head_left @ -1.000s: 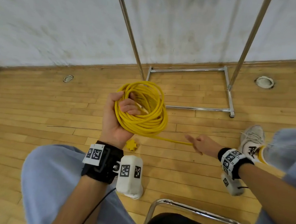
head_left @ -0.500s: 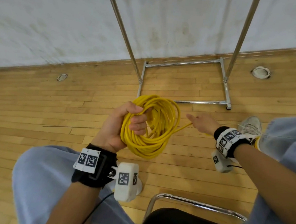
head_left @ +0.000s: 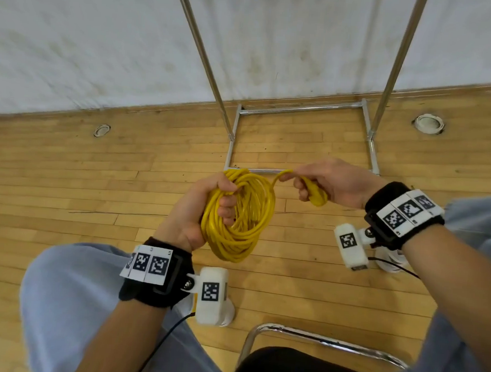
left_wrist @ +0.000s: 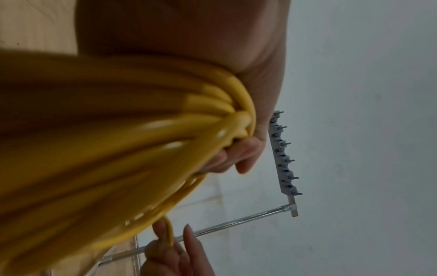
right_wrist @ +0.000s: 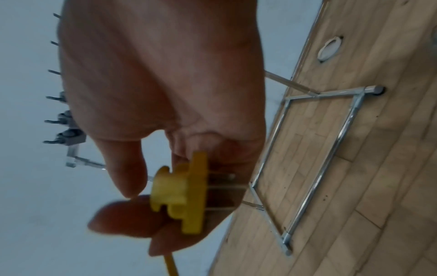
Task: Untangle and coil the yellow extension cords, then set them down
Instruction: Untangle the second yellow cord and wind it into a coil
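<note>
A coil of yellow extension cord (head_left: pixel 244 229) hangs in the air above the wooden floor, and my left hand (head_left: pixel 205 209) grips its loops on the left side. In the left wrist view the bundled cord (left_wrist: pixel 118 149) fills the frame under my curled fingers (left_wrist: pixel 243 158). A short run of cord arcs from the coil's top to my right hand (head_left: pixel 320 182), which holds the yellow plug (head_left: pixel 316 193) just right of the coil. The right wrist view shows that plug (right_wrist: pixel 184 194) with its metal prongs, held between thumb and fingers.
A chrome garment rack base (head_left: pixel 301 111) stands on the wooden floor (head_left: pixel 64 187) against the white wall. Round floor sockets (head_left: pixel 428 124) lie left and right. My knees in blue trousers (head_left: pixel 70 304) and a chair's chrome frame (head_left: pixel 315 339) are below.
My right hand drew in the last stretch of cord and came up level with the coil, now holding the plug end. The left hand kept its grip and turned the coil more edge-on.
</note>
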